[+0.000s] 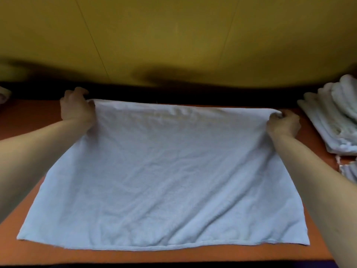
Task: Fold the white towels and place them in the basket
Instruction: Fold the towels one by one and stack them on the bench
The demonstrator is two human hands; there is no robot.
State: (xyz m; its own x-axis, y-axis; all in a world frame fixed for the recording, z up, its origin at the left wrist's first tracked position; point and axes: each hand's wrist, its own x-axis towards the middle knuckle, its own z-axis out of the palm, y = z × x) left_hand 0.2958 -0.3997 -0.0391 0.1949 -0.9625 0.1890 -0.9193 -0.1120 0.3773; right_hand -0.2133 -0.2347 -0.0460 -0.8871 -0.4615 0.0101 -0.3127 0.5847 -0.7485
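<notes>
A large white towel (164, 175) lies spread over the orange table (29, 117), its near edge close to the table's front. My left hand (76, 107) grips the towel's far left corner. My right hand (283, 123) pinches the far right corner. Both arms stretch forward along the towel's sides. The far edge looks slightly lifted and rolled between my hands. No basket is in view.
A pile of white towels (336, 115) lies at the right edge of the table. Another white cloth (349, 171) shows below that pile. Something pale (3, 94) sits at the far left. A yellow wall (173, 35) rises behind the table.
</notes>
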